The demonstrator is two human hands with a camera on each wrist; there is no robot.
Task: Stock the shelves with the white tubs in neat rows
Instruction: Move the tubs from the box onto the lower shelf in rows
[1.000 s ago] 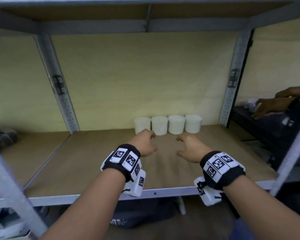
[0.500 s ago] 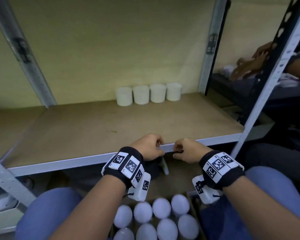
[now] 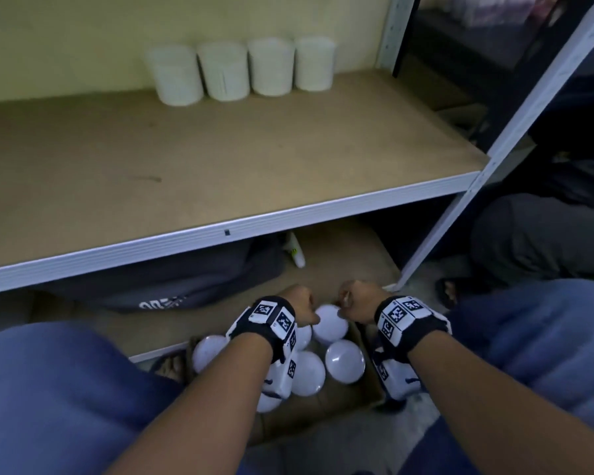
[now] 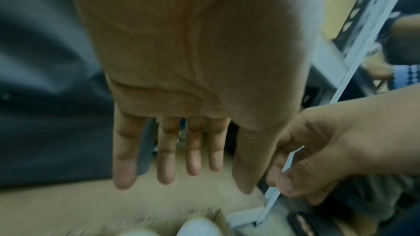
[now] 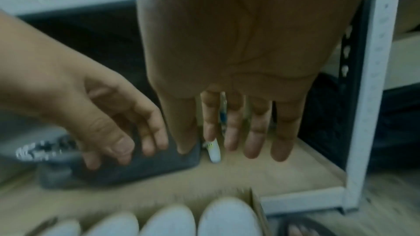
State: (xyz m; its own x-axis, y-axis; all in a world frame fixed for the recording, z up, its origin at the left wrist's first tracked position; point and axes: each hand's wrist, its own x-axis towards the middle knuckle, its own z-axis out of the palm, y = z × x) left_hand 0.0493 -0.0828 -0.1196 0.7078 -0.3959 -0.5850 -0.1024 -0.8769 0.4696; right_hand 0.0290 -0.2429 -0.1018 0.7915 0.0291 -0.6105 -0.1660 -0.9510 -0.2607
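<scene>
Four white tubs [image 3: 239,68] were seen standing in a row, side by side, at the back of the shelf [image 3: 220,159]. More tubs [image 3: 344,361] were packed in a cardboard box [image 3: 326,406] on the floor below. The left hand [image 3: 297,305] and the right hand [image 3: 357,303] were held over the box, fingers extended and apart, with nothing gripped.

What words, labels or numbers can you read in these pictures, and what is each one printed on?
Dark bag under the shelf: white lettering, too blurred to read.
Small white tube beside the bag: coloured marking, too small to read.
Wristbands: black-and-white square code patterns, no words.
White tubs on the shelf: no readable text.
</scene>
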